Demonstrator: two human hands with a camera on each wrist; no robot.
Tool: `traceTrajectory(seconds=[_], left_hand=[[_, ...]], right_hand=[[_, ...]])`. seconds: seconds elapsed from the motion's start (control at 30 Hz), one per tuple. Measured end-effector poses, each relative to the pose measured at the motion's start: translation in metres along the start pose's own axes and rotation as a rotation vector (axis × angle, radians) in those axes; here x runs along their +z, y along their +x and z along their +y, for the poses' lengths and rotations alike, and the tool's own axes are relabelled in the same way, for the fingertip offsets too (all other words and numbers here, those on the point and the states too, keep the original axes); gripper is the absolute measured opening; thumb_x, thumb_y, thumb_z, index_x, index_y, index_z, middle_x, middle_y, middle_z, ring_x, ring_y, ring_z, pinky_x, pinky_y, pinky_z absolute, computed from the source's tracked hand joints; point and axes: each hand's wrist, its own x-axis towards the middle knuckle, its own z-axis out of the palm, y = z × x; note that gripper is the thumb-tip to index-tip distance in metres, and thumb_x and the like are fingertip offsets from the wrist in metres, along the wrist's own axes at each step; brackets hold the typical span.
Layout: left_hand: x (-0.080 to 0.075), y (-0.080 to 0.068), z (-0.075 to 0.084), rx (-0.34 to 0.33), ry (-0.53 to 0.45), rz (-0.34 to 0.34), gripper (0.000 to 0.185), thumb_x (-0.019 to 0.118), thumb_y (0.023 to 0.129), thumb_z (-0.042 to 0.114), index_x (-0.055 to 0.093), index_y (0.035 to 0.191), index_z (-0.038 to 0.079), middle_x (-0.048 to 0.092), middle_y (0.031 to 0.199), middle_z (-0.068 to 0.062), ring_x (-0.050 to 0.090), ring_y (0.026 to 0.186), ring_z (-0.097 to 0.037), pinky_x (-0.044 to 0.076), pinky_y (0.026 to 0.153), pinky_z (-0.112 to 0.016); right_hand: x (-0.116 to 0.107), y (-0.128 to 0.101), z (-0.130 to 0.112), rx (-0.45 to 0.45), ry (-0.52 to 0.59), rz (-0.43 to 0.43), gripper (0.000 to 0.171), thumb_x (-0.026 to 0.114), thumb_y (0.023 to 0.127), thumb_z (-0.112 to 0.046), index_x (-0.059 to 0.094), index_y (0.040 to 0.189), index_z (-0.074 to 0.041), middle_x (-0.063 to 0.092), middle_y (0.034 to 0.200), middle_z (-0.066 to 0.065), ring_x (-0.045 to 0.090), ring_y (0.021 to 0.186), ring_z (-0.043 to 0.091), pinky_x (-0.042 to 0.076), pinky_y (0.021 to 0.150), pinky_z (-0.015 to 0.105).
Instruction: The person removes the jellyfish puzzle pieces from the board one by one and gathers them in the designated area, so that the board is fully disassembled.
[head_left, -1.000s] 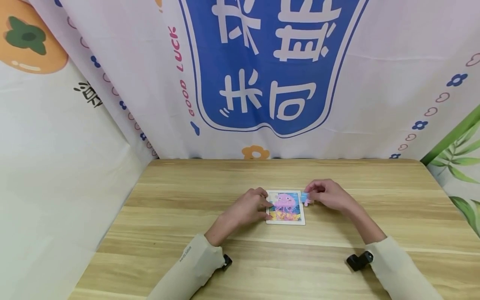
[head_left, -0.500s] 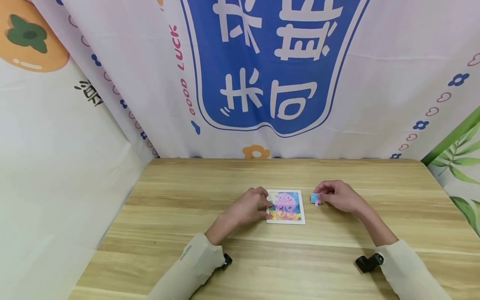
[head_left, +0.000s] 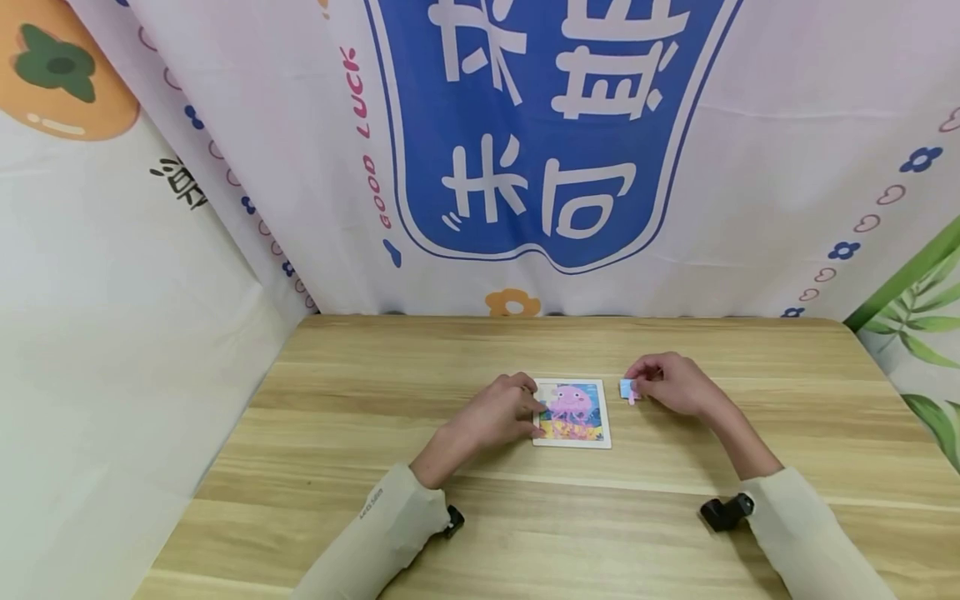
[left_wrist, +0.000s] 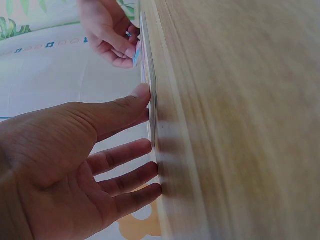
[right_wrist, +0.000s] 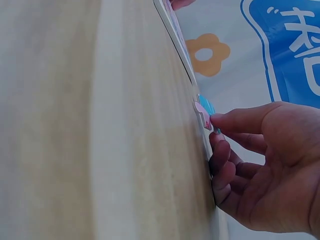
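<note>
A small square jigsaw puzzle (head_left: 573, 410) with a pink jellyfish on a blue and yellow sea scene lies flat on the table. A pale patch shows at its upper left, inside the white border. At its left edge rests my left hand (head_left: 483, 419), the thumb (left_wrist: 137, 95) on the border and the other fingers extended down to the tabletop. To the right of the puzzle, my right hand (head_left: 675, 385) pinches a blue and pink jigsaw piece (head_left: 627, 389) between thumb and fingers. That piece (right_wrist: 204, 114) is tilted close over the table in the right wrist view.
The wood-grain table (head_left: 337, 400) meets a printed cloth backdrop (head_left: 465, 283) at its far edge. A white cloth (head_left: 135, 350) hangs at the left. Black wrist cameras (head_left: 726, 512) sit at both sleeve cuffs.
My right hand has drawn the jigsaw piece away from the puzzle's right edge, then moved slightly away from me. The left hand stays in place on the puzzle.
</note>
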Motion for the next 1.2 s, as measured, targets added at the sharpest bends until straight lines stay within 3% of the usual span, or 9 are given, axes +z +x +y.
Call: traceTrajectory(seconds=[0.37, 0.73, 1.2], left_hand=[[0.001, 0.0, 0.002, 0.015, 0.002, -0.005, 0.039, 0.083, 0.095, 0.033, 0.08, 0.128, 0.013, 0.066, 0.145, -0.006, 0.06, 0.131, -0.021, 0.051, 0.113, -0.037], [0.0, 0.001, 0.002, -0.019, -0.012, -0.006, 0.037, 0.083, 0.096, 0.031, 0.08, 0.128, 0.014, 0.065, 0.145, -0.007, 0.06, 0.131, -0.024, 0.052, 0.114, -0.038], [0.0, 0.001, 0.001, -0.01, -0.02, -0.002, 0.037, 0.083, 0.096, 0.031, 0.08, 0.128, 0.013, 0.066, 0.144, -0.007, 0.06, 0.131, -0.024, 0.051, 0.113, -0.039]], right_hand=[[-0.005, 0.012, 0.006, -0.005, 0.026, -0.053, 0.017, 0.068, 0.102, -0.009, 0.077, 0.114, -0.002, 0.071, 0.1, 0.01, 0.055, 0.09, 0.022, 0.046, 0.079, 0.034], [-0.013, 0.019, 0.01, -0.021, 0.07, -0.096, 0.019, 0.068, 0.102, -0.009, 0.077, 0.115, 0.001, 0.072, 0.1, 0.012, 0.053, 0.088, 0.018, 0.043, 0.076, 0.028], [-0.011, 0.021, 0.008, 0.006, 0.05, -0.078, 0.016, 0.069, 0.102, -0.009, 0.078, 0.112, -0.001, 0.073, 0.099, 0.009, 0.053, 0.089, 0.02, 0.044, 0.078, 0.031]])
